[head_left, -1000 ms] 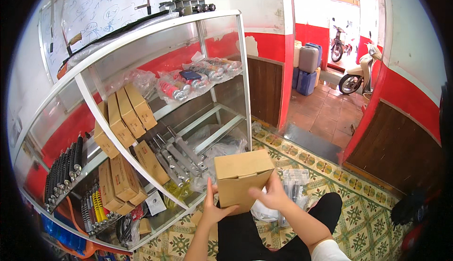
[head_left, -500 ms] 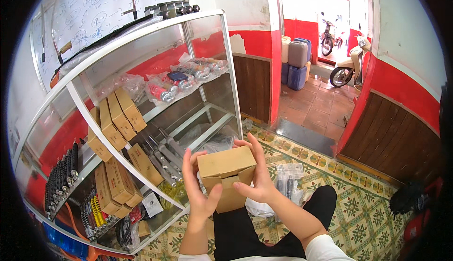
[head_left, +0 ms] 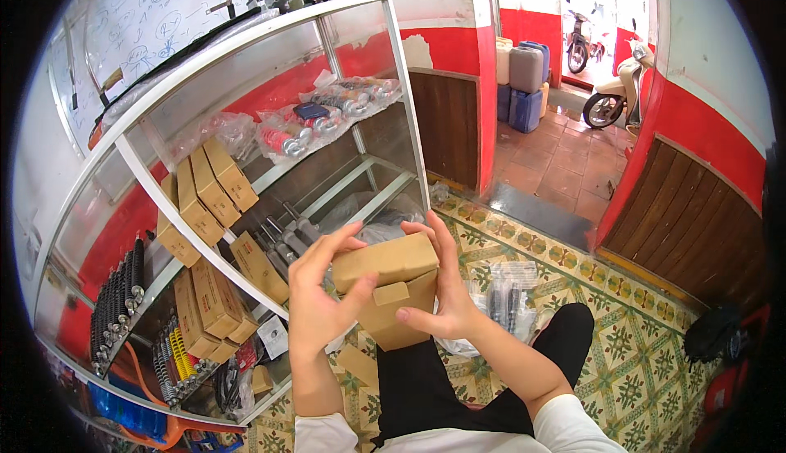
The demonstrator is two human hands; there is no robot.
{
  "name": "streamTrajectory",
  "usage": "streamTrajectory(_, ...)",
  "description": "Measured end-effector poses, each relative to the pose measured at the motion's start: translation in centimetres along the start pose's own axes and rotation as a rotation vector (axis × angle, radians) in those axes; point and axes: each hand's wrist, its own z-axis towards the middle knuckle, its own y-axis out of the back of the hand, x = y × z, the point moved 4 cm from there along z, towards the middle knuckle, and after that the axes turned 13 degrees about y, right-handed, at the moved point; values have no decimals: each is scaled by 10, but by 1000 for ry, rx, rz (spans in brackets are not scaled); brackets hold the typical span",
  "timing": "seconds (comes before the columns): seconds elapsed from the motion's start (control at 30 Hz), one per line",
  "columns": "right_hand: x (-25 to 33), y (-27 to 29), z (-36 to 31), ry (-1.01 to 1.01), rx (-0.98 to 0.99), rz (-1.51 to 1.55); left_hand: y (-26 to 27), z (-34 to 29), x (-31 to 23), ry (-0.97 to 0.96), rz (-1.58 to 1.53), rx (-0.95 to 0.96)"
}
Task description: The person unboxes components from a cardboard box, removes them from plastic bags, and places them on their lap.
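A brown cardboard box [head_left: 403,315] is held up between my hands, over my lap. Its top lid is lifted a little at the near edge, and a small tab sticks out below it. My left hand [head_left: 321,293] grips the left side, its thumb lying on the lid's near edge. My right hand [head_left: 449,299] wraps the right side, fingers behind and thumb across the front face. What the box holds is hidden. A flat brown cardboard piece [head_left: 359,365] shows below the box, beside my leg; whether it belongs to the box I cannot tell.
On my left stands a glass-sided metal shelf [head_left: 416,126] with long brown boxes [head_left: 214,306], shock absorbers [head_left: 123,285] and plastic-wrapped parts [head_left: 282,138]. Bagged dark parts [head_left: 508,302] lie on the tiled floor. Jerrycans [head_left: 524,85] and a scooter [head_left: 618,93] are beyond the doorway.
The lid has come up slightly and its tab now shows. My left hand has shifted left and over the lid's edge. The view has tilted slightly.
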Motion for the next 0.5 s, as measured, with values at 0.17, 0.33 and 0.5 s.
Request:
streamTrajectory(0.17, 2, -10, -1, 14, 33, 7, 13, 9, -2, 120, 2, -131)
streamTrajectory(0.33, 1, -21, 3, -95, -118, 85, 18, 29, 20, 171, -279, -128)
streamTrajectory(0.5, 2, -29, 8, -93, -193, 79, 22, 34, 40, 132, -266, -165)
